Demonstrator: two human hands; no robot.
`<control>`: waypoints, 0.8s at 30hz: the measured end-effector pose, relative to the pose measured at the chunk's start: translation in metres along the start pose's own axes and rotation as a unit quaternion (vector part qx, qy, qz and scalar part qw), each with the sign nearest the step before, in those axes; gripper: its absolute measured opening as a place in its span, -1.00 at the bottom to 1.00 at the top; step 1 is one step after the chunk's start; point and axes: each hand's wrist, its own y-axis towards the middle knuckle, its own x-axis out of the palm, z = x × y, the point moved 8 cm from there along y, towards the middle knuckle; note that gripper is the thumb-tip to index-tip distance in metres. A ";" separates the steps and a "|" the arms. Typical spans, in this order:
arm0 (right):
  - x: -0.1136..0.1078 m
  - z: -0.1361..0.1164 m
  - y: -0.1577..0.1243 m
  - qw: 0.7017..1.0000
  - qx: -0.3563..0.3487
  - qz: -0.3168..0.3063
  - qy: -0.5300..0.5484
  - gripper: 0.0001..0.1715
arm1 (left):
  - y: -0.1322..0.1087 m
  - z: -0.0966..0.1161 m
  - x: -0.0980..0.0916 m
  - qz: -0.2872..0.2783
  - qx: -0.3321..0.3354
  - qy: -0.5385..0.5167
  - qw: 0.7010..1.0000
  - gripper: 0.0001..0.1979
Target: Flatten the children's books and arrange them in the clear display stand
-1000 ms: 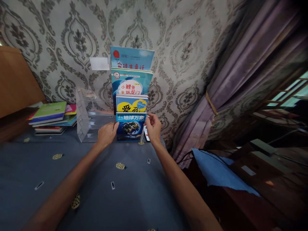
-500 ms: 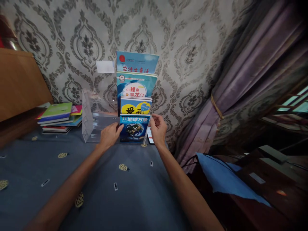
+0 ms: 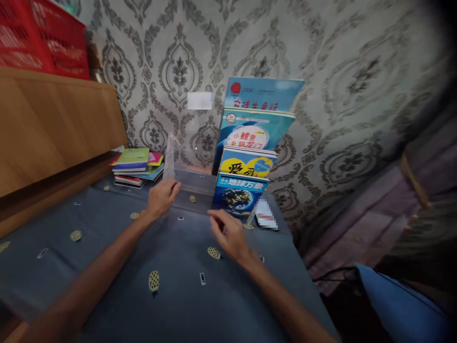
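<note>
A clear acrylic tiered rack (image 3: pixel 189 186) stands on the blue cloth against the wall. Its right column holds several children's books stepped upward; the lowest is a blue book with an Earth picture (image 3: pixel 238 196). My left hand (image 3: pixel 161 197) hovers just left of the rack's empty clear tiers, fingers loosely curled and holding nothing. My right hand (image 3: pixel 228 235) hangs over the cloth in front of the Earth book, fingers half bent, apart from the book and empty.
A stack of colourful books (image 3: pixel 137 166) lies at the back left by a wooden headboard (image 3: pixel 53 124). A red crate (image 3: pixel 43 38) sits on top of it. A phone (image 3: pixel 266 215) lies right of the rack. Purple curtain (image 3: pixel 385 209) hangs at right.
Both hands have let go of the Earth book, which stays in the bottom tier. My right hand drew back toward me, my left moved left. The camera turned left.
</note>
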 end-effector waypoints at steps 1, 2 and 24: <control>0.015 -0.004 -0.007 0.999 -0.014 -0.037 0.004 -0.73 | 0.002 -0.017 -0.008 0.018 -0.015 0.014 1.000 -0.60; 0.028 -0.006 -0.015 0.997 -0.019 -0.074 0.007 -0.71 | 0.005 -0.035 -0.016 0.036 -0.037 0.031 0.998 -0.59; 0.053 0.010 -0.065 0.979 0.092 -0.178 0.040 -0.73 | 0.146 -0.241 0.038 -0.276 -0.118 0.204 0.932 -0.56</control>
